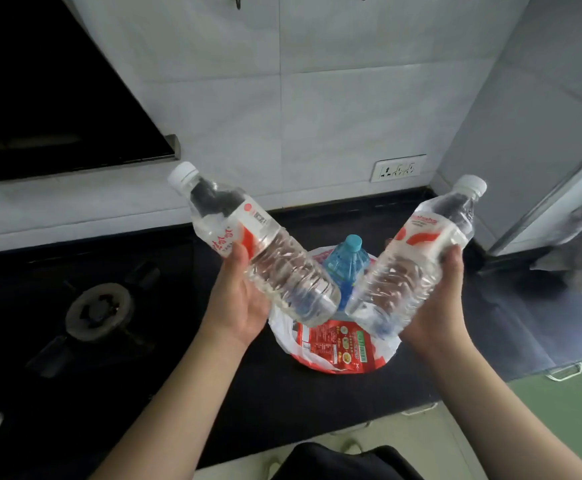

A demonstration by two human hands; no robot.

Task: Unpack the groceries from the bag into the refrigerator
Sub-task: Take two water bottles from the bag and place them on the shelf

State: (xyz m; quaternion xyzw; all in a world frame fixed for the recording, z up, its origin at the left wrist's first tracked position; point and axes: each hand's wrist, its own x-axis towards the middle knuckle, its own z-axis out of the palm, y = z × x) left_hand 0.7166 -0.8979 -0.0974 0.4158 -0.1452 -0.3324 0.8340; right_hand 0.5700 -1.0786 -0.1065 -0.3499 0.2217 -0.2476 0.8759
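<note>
**Lifting Two Water Bottles Out of the Bag**

Holding one clear bottle in each hand, we stand above the bag [334,351], which sits on the dark counter [282,403] just right of the stove burner [99,311]. We judge the unpacking to be at an early or middle stage: two bottles are out and raised, yet neither has reached the refrigerator. Its pale door [559,202], as we take it to be, shows at the far right edge, and we cannot see inside it.

Still in the bag we see a blue bottle [343,263] with a turquoise cap standing upright between the two raised ones, and a red packet [331,344] lying flat at the near side. So at least those two things are left to move, besides the pair we hold. Whether more lies under them we cannot tell.

Our left hand [237,299] grips the left bottle [258,244] from below around its lower half, thumb up beside the red-and-white label, fingers curled behind it. The bottle tilts with its white cap to the far left.

Our right hand [438,299] holds the right bottle [417,258] the same way, fingers wrapped over the label's edge, palm under the ribbed body. This one leans with its cap to the far right. The two bases come near each other above the bag without touching.
</note>
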